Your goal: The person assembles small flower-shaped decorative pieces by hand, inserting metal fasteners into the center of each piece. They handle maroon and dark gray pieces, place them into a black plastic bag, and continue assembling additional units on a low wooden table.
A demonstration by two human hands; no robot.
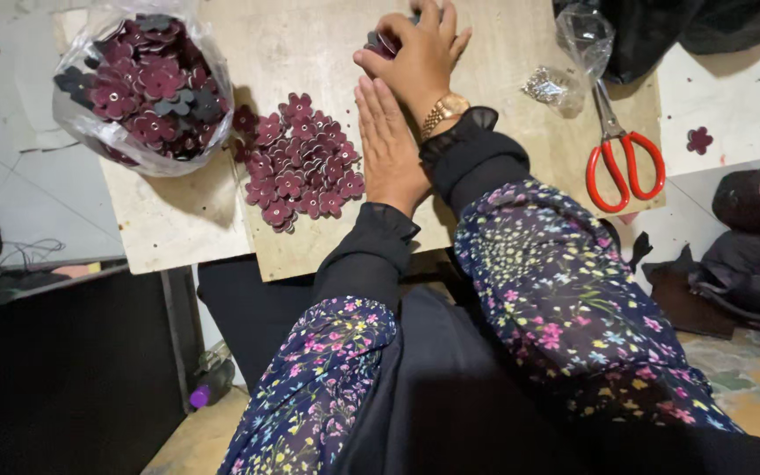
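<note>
My left hand point(389, 145) lies flat on the wooden board point(310, 44), fingers straight and together, just right of a heap of dark red flower-shaped pieces point(299, 163). My right hand point(417, 54), with a gold watch at the wrist, reaches over the left one and curls around a small bunch of the same flower pieces point(380, 40) at the board's far edge; most of that bunch is hidden by the fingers.
A clear plastic bag point(138, 84) full of flower pieces sits at the board's left corner. Red-handled scissors point(622, 158) and a small clear bag of shiny bits point(560, 84) lie at the right. One loose flower piece point(699, 139) rests on the white surface beyond. Dark bags lie at right.
</note>
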